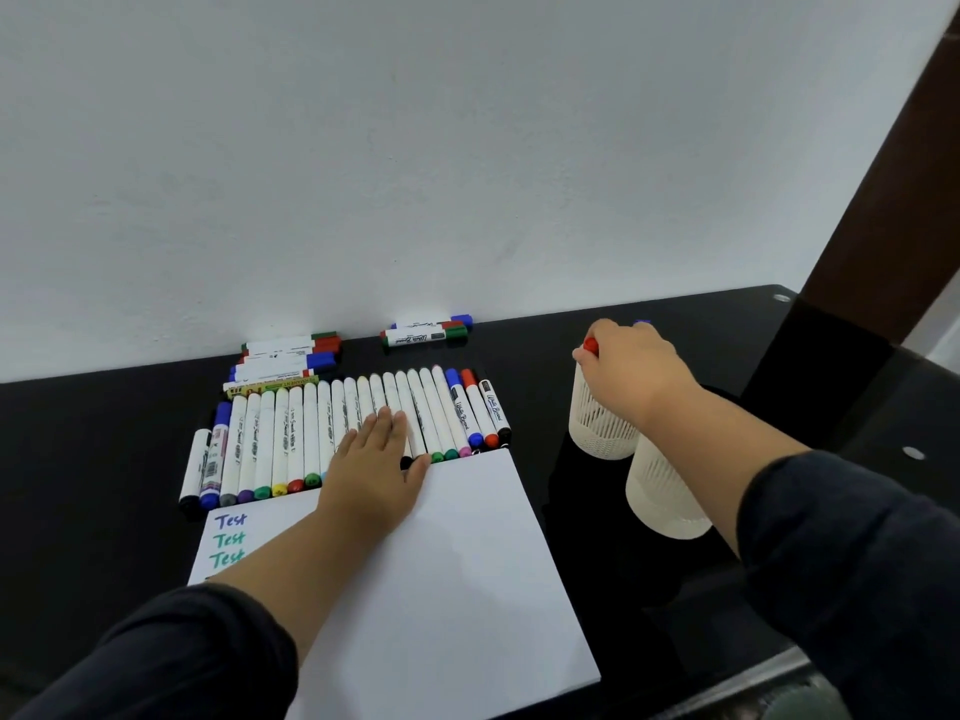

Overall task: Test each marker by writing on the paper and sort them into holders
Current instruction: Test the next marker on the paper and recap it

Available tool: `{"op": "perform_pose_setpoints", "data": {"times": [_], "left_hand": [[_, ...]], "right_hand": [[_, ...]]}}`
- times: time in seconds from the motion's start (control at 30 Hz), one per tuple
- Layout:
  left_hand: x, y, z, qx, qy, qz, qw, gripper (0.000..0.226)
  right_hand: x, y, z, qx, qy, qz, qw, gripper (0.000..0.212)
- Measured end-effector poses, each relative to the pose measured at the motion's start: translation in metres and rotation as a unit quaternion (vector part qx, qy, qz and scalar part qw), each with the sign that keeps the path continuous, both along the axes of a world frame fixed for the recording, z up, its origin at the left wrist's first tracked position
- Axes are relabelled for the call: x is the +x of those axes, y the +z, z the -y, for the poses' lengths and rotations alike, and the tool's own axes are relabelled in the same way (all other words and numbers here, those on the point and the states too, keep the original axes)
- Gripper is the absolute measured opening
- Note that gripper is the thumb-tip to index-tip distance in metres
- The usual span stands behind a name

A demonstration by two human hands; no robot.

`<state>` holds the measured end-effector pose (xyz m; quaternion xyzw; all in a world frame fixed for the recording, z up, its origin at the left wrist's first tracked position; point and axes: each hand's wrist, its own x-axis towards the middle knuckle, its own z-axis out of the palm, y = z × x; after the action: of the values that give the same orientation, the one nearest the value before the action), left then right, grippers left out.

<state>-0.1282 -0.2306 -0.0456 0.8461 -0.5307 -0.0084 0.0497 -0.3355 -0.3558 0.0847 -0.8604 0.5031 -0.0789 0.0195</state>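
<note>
Red-capped marker [590,346] sits pinched in right hand [631,363] fingers, right over far white mesh holder [597,423]; looks partly inside, hard to tell. Second holder [662,493] touches it, nearer. Left hand [371,470] lies flat, fingers straight, on marker row [332,428] & paper [457,563] w/ "Test" x3 [229,538]. Black table [93,459].

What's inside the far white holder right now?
The right hand covers the top of the far white holder, gripping a red-capped marker at its rim. A blue tip shows behind the hand. The hand hides anything else inside.
</note>
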Motion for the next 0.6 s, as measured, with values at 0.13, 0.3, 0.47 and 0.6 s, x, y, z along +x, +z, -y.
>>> {"op": "perform_pose_setpoints", "data": {"times": [0.13,0.3,0.47,0.6], "left_hand": [[0.003,0.008,0.001,0.024,-0.025,0.022,0.999,0.063],[0.027,0.021,0.005,0.018,-0.02,0.001,1.0,0.058],[0.057,0.017,0.007,0.047,-0.03,-0.02,0.998,0.058],[0.067,0.006,0.006,0.035,-0.034,-0.026,0.998,0.058]], "right_hand": [[0.002,0.0,0.006,-0.059,0.042,-0.027,0.997,0.039],[0.013,0.007,0.011,-0.168,0.128,-0.099,0.972,0.037],[0.047,0.006,0.017,-0.165,0.215,-0.127,0.954,0.039],[0.079,-0.01,0.026,-0.168,0.256,-0.136,0.942,0.039]]}}
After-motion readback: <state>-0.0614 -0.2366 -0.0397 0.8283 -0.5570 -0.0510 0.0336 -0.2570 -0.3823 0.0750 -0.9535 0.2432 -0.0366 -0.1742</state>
